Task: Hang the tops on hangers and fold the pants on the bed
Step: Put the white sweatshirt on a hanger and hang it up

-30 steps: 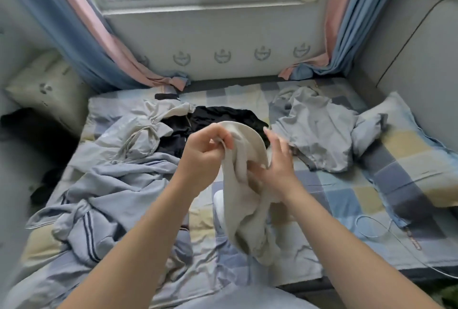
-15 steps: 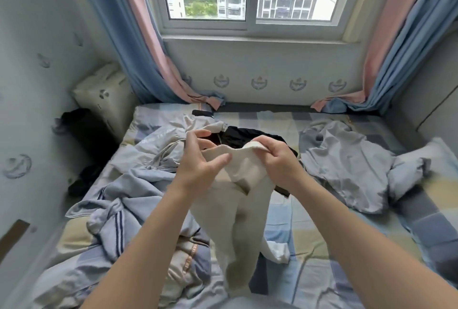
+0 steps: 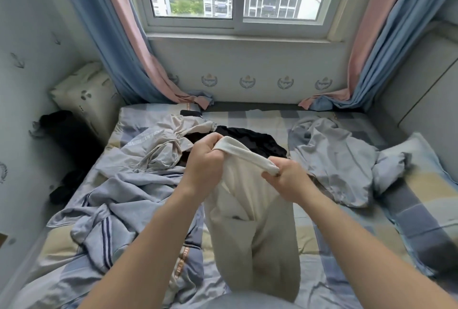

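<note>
Over the checked bed [image 3: 416,199]: gripping cream pants [image 3: 250,209] by the waistband, left hand [image 3: 205,162] and right hand [image 3: 287,179] fisted at either end, fabric hanging down between forearms. Beyond, black garment [image 3: 255,140]; right, crumpled grey top [image 3: 339,159].

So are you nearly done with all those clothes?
Not nearly. Nothing looks folded or hung, and no hanger shows. In hand: left hand and right hand grip the cream pants by the waistband above the bed. Left to do: the black garment, beige garment, striped grey garment and pale blue garment lie crumpled.
</note>
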`<act>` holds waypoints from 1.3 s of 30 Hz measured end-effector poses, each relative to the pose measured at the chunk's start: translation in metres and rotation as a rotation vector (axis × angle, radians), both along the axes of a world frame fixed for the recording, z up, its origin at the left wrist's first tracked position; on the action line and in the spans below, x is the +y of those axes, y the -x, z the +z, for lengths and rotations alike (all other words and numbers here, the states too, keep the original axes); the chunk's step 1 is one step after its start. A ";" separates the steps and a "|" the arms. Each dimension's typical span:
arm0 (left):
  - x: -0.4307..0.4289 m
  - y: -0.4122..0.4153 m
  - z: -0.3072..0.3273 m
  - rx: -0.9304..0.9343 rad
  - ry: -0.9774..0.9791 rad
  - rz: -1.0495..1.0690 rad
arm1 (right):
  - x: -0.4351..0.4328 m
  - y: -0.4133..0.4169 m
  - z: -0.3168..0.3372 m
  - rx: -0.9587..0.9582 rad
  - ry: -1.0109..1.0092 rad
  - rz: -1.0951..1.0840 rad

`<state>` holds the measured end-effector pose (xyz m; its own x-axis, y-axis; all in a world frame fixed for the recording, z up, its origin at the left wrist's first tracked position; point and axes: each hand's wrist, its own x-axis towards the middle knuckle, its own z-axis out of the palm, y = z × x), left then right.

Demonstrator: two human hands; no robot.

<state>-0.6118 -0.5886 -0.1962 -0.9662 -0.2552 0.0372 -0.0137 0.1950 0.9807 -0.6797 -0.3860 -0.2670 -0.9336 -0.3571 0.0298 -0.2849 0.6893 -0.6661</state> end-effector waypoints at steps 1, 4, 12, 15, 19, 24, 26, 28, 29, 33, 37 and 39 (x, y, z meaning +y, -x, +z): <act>0.000 0.000 0.001 0.004 -0.047 0.007 | 0.006 0.000 -0.015 0.002 -0.063 -0.077; -0.008 -0.001 0.008 0.033 -0.153 0.060 | 0.028 -0.007 -0.055 -0.111 -0.225 -0.286; -0.026 -0.001 0.011 0.085 -0.226 0.303 | 0.043 -0.012 -0.079 -0.352 -0.032 -0.346; -0.041 0.006 -0.009 0.021 -0.183 0.329 | 0.031 -0.004 -0.058 -0.331 0.197 -0.267; -0.049 0.009 -0.032 -0.066 -0.063 0.374 | 0.016 -0.005 -0.018 -0.231 0.355 -0.228; -0.033 0.001 -0.048 -0.251 0.326 0.258 | 0.006 -0.001 0.040 -0.101 0.479 -0.202; -0.013 -0.003 -0.046 -0.083 0.376 0.196 | 0.001 0.003 0.061 -0.075 0.517 -0.222; 0.013 -0.010 -0.042 0.057 0.270 0.026 | -0.007 0.005 0.078 -0.066 0.561 -0.249; 0.025 -0.013 -0.040 0.067 0.222 -0.106 | -0.011 0.005 0.084 -0.064 0.579 -0.270; 0.055 -0.017 -0.058 -0.046 0.279 -0.468 | -0.020 0.006 0.096 -0.079 0.640 -0.352; 0.058 -0.014 -0.084 -0.021 0.372 -0.358 | -0.012 0.007 0.093 -0.172 0.603 -0.359; 0.052 -0.013 -0.087 -0.027 0.323 -0.329 | -0.004 0.007 0.088 -0.253 0.641 -0.333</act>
